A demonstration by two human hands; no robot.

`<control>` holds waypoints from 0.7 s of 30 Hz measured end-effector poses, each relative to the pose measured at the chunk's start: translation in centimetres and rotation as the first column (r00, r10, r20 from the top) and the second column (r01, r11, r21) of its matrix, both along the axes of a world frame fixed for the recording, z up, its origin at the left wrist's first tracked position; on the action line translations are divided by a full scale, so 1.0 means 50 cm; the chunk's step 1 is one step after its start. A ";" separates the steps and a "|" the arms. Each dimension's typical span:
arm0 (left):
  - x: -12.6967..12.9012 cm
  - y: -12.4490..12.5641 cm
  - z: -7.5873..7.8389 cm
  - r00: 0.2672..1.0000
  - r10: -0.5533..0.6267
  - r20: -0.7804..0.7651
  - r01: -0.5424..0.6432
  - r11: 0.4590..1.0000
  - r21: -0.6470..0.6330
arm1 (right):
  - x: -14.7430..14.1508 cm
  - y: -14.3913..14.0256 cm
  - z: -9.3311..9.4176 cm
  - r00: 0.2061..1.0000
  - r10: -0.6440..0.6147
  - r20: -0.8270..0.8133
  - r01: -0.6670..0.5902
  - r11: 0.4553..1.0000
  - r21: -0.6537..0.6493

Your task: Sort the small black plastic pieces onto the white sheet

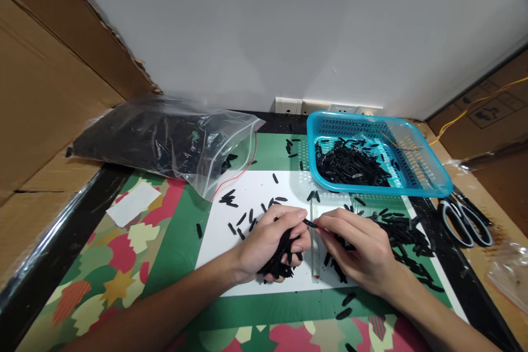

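Observation:
My left hand [274,239] is closed around a bunch of small black elongated pieces [277,265], some poking out below its fingers. Between its thumb and forefinger sits one end of a single black piece [309,223]. The fingertips of my right hand [358,245] pinch the other end of that same piece. Under the two hands lies a white sheet [225,256] with more loose black pieces. A narrow clear strip [315,256] lies on the sheet between the hands. What exactly the black pieces are I cannot make out.
A blue plastic basket [421,190] holding many black pieces stands at the back right. Scissors [464,223] lie beside it. A clear zip bag [165,137] full of dark contents rests at the back left. Cardboard [53,55] rises on the left; a white paper [133,203] lies nearby.

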State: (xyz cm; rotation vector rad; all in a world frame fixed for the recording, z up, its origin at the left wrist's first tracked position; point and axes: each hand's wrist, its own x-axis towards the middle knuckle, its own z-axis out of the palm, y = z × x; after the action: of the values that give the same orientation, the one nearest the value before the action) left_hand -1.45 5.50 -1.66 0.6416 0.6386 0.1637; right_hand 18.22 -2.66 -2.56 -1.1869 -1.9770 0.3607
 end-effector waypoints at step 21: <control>0.000 -0.003 -0.002 1.000 -0.017 0.018 0.015 0.997 0.072 | -0.001 0.006 -0.003 0.994 -0.109 0.015 0.108 0.992 0.062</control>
State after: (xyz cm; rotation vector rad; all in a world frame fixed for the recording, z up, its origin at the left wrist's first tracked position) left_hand -1.45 5.34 -1.75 0.7138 0.6117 0.1780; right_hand 18.18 -2.36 -2.73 -1.2563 -1.9163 0.2338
